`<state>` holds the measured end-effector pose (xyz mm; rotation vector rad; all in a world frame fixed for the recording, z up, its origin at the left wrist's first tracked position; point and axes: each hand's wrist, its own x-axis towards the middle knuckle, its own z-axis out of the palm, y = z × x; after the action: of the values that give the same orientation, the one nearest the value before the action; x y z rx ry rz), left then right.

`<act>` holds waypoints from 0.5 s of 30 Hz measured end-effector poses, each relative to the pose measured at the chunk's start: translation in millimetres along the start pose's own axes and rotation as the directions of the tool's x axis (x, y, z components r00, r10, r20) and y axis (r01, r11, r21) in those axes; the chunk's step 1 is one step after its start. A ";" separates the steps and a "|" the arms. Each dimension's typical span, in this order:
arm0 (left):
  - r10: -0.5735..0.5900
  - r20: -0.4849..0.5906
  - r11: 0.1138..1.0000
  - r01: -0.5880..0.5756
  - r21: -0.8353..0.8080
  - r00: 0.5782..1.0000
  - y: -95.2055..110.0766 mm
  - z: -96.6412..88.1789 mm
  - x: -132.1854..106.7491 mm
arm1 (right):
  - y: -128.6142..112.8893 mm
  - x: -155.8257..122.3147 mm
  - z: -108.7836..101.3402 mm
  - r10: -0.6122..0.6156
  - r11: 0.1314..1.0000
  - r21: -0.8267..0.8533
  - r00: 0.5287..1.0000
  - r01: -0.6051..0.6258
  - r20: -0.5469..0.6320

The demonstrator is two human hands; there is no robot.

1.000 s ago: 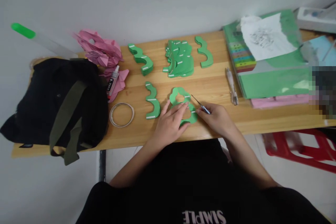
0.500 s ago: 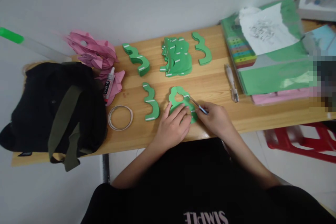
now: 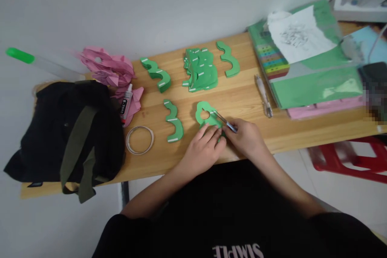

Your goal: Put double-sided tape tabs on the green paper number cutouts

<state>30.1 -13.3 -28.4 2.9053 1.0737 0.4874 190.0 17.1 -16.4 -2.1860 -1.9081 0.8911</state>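
A green wavy-edged paper piece (image 3: 199,109) with a rounded opening and white strips lies near the table's front edge. My left hand (image 3: 203,151) rests on its lower part, fingers laid out over the paper and covering some of it. In my right hand (image 3: 246,135) is a pair of slim metal tweezers (image 3: 223,119), the fingers closed round them. Their tips touch or hover over a white strip on the piece; I cannot tell which. To the left lies another green wavy piece (image 3: 174,123) with white strips.
Further back are a green piece stack (image 3: 205,68) and two wavy pieces (image 3: 163,78), (image 3: 229,59). A tape roll (image 3: 128,145), glue tube (image 3: 127,102), pink paper (image 3: 111,62) and black bag (image 3: 48,129) sit left; a pen (image 3: 263,96) and green paper pack (image 3: 314,88) right.
The whole view has shifted slightly. My left hand has slid a little toward the right and nearer my body on the green piece. The tweezers stay at the white strip.
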 end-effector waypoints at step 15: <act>-0.591 -0.370 0.787 0.410 -0.462 0.717 -9.4 -16.8 -11.0 | 27.9 -2.0 -11.1 0.119 0.719 0.695 0.989 -0.021 -0.092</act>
<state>11.4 -14.9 -16.6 2.0684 1.5760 1.2811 219.7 12.7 -18.9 -1.7848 -1.1424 1.1942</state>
